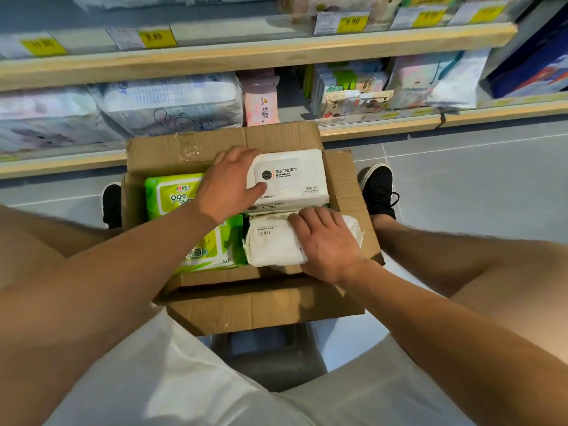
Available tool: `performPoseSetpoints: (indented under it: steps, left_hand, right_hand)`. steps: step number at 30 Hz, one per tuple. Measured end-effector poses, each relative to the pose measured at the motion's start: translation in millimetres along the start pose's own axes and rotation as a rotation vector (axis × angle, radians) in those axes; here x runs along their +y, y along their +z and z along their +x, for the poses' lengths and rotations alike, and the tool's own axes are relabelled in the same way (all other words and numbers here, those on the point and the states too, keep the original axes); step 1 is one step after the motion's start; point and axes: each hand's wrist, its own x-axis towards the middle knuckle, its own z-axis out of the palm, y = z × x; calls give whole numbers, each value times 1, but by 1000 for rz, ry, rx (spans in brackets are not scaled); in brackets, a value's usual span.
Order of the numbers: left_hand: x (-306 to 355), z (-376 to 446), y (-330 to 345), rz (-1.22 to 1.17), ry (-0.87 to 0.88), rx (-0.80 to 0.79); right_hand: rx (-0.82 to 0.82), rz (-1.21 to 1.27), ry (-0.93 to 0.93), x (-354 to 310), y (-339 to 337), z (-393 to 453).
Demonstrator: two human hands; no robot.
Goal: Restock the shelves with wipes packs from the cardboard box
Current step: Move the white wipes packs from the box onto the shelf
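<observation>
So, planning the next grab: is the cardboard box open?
Open: the cardboard box has its flaps folded outward, with green packs and white packs showing inside.

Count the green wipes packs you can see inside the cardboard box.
2: one green pack at the box's far left, another green pack nearer the person, both partly under the left arm. More may lie hidden beneath.
</observation>
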Motion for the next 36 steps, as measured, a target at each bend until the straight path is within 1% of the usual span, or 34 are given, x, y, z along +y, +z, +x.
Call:
performPoseSetpoints:
  steps: [4,6,8,10,13,15,17,18,19,21,24,27,29,32,36]
  left_hand:
    - [0,28,15,109,3,-222]
    - [4,34,20,143,-27,-298]
    - [12,35,20,175,-64,-290]
    - [20,33,16,222,-21,-261]
    - [24,27,18,160,42,-262]
    - [22,28,21,-12,-9,-286]
    - [22,36,20,-160,-74,-372]
    - [23,40,18,-166,-82,-445]
    - [24,44,16,-123,-84,-516]
    - [28,46,16,17,-97,-590]
    - [36,43,18,143,-142,-600]
    - [41,43,15,102,-112,-555]
    - [42,38,9,107,-87,-483]
    - [41,26,-6,165,-93,-334]
    - [32,10,-50,247,-103,-145]
  right_hand:
    - [10,5,26,9,13,-5]
    - [26,-1,23,6,17,-5]
    - [29,19,29,5,18,-3]
    - [10,36,26,9,17,-2]
    - [-20,29,-25,11,19,-4]
    - [-21,25,-37,11,21,-6]
    - [-9,35,-37,12,20,-7]
    - [-5,39,-36,13,20,-8]
    - [-1,39,-36,14,20,-7]
    - [9,32,-43,14,22,-7]
    - [34,8,-50,14,28,-9]
    - [35,7,-58,15,29,-9]
    - [30,16,-49,16,28,-7]
    - [29,34,-13,15,24,-5]
    - [83,68,69,6,12,-4]
